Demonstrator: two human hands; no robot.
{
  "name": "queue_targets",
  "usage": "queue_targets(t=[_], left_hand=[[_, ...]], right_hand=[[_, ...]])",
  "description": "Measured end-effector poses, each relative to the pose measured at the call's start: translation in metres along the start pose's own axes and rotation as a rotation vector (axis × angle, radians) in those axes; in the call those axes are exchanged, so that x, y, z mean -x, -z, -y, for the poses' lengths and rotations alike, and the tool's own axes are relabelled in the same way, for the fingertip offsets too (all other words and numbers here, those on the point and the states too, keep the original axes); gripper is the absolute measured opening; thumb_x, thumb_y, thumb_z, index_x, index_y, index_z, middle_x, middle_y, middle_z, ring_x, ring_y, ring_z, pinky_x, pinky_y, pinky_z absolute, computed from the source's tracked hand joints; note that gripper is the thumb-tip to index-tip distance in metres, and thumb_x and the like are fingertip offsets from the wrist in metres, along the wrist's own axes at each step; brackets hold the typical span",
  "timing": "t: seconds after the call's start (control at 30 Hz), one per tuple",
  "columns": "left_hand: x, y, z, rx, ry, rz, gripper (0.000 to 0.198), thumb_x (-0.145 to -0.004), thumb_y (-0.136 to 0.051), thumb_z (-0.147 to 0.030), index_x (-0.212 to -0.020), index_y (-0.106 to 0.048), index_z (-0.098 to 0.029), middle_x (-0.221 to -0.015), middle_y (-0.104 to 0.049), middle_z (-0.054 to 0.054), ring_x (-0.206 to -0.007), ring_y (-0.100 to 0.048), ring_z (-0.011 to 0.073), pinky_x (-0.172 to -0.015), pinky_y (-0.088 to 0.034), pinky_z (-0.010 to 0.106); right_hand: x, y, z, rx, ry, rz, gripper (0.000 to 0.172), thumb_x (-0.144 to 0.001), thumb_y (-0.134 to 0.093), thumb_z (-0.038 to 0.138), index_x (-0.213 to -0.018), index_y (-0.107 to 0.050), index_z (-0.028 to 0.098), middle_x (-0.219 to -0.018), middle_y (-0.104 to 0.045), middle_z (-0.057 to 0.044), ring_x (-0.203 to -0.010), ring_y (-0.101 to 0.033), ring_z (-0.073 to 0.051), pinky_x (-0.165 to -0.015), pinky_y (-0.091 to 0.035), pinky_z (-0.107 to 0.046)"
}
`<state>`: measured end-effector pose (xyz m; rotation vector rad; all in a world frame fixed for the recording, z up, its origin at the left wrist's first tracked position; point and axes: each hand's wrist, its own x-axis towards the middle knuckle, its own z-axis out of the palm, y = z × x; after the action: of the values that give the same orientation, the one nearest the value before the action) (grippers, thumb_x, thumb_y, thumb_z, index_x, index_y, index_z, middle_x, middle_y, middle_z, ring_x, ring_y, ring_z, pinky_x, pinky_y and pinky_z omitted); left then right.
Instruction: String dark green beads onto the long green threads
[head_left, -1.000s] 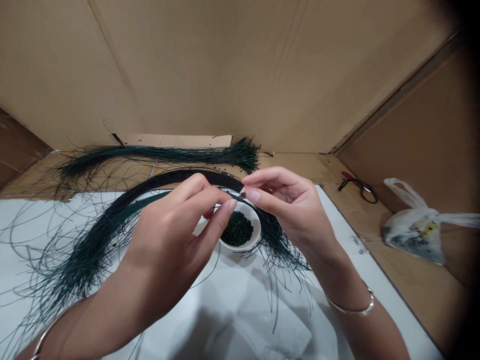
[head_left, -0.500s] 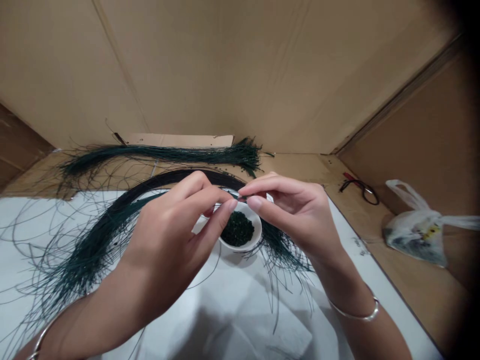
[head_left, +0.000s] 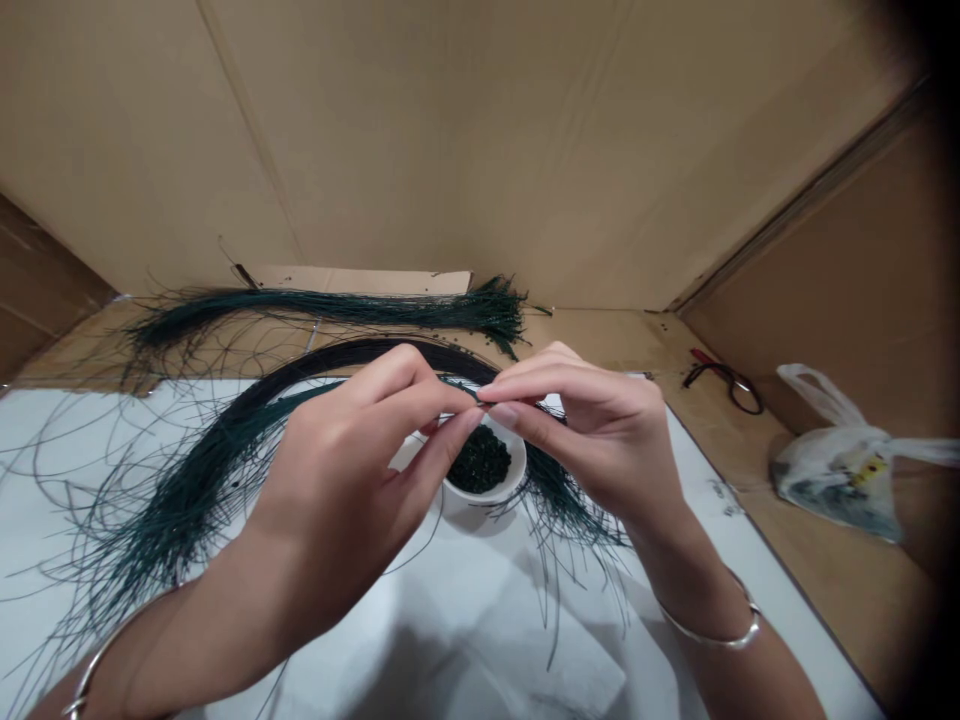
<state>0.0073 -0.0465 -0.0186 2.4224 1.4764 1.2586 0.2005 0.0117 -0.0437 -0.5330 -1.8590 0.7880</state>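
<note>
My left hand (head_left: 352,460) and my right hand (head_left: 592,430) meet at the fingertips above a small white bowl (head_left: 499,488). Between them they pinch a thin dark green strand (head_left: 480,393), too fine to see clearly. The bowl holds a heap of dark green bits (head_left: 480,462), partly hidden by my fingers. Behind and under my hands, a thick arched bundle of dark green strands (head_left: 360,352) fans out into loose fibres (head_left: 172,510) at the left.
A second strand bundle (head_left: 322,307) lies at the back on brown cardboard, walled by cardboard panels (head_left: 465,140). A white sheet (head_left: 450,620) lies under my arms. To the right are black-handled scissors (head_left: 724,387) and a white plastic bag (head_left: 836,470).
My right hand has turned, its fingers flatter and its knuckles further right. Both sets of fingertips stay together over the bowl. The view has shifted slightly.
</note>
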Motion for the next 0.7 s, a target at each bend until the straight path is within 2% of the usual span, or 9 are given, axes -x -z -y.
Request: queue_targets(t=[0.2, 0.3, 0.37, 0.5, 0.7], left_hand=[[-0.0007, -0.0013, 0.0021, -0.034, 0.0, -0.024, 0.009, -0.093, -0.07, -0.012, -0.088, -0.073, -0.018, -0.078, -0.061, -0.003, -0.061, -0.053, 0.0064, -0.056, -0.04, 0.021], [-0.0021, 0.0001, 0.0013, -0.015, 0.04, 0.014, 0.002, -0.094, -0.07, -0.019, -0.092, -0.072, -0.018, -0.079, -0.059, -0.003, -0.056, -0.042, 0.0076, -0.051, -0.035, 0.023], [-0.0022, 0.0013, 0.0008, 0.017, 0.07, 0.046, 0.008, -0.097, -0.065, -0.022, -0.091, -0.067, -0.017, -0.078, -0.055, -0.003, -0.056, -0.036, 0.0093, -0.049, -0.032, 0.025], [-0.0004, 0.0031, 0.0016, 0.074, 0.106, 0.097, 0.017, -0.101, -0.054, -0.018, -0.086, -0.06, -0.018, -0.079, -0.052, -0.002, -0.061, -0.042, 0.0092, -0.054, -0.037, 0.024], [-0.0007, 0.0001, 0.0021, 0.134, 0.092, 0.107, 0.014, -0.101, -0.054, -0.013, -0.089, -0.06, -0.017, -0.084, -0.056, -0.002, -0.069, -0.049, 0.0086, -0.066, -0.045, 0.023]], right_hand=[[-0.0003, -0.0013, 0.0013, 0.059, 0.034, -0.006, 0.019, -0.089, -0.077, 0.008, -0.098, -0.081, 0.025, -0.093, -0.082, 0.001, -0.086, -0.07, -0.016, -0.082, -0.051, -0.035], [0.0007, -0.0032, 0.0024, 0.038, -0.01, -0.033, 0.019, -0.088, -0.078, 0.01, -0.099, -0.08, 0.025, -0.094, -0.081, 0.002, -0.084, -0.067, -0.015, -0.077, -0.051, -0.033], [0.0014, -0.0041, 0.0027, 0.013, -0.053, -0.054, 0.018, -0.088, -0.079, 0.012, -0.099, -0.079, 0.026, -0.093, -0.079, 0.002, -0.081, -0.064, -0.015, -0.072, -0.05, -0.033], [0.0018, -0.0042, 0.0023, -0.02, -0.067, -0.071, 0.016, -0.087, -0.08, 0.012, -0.095, -0.078, 0.026, -0.089, -0.078, 0.002, -0.08, -0.064, -0.016, -0.07, -0.049, -0.033], [0.001, -0.0052, 0.0022, -0.006, -0.046, -0.058, 0.016, -0.088, -0.079, 0.011, -0.094, -0.079, 0.026, -0.089, -0.079, 0.002, -0.081, -0.064, -0.016, -0.074, -0.05, -0.034]])
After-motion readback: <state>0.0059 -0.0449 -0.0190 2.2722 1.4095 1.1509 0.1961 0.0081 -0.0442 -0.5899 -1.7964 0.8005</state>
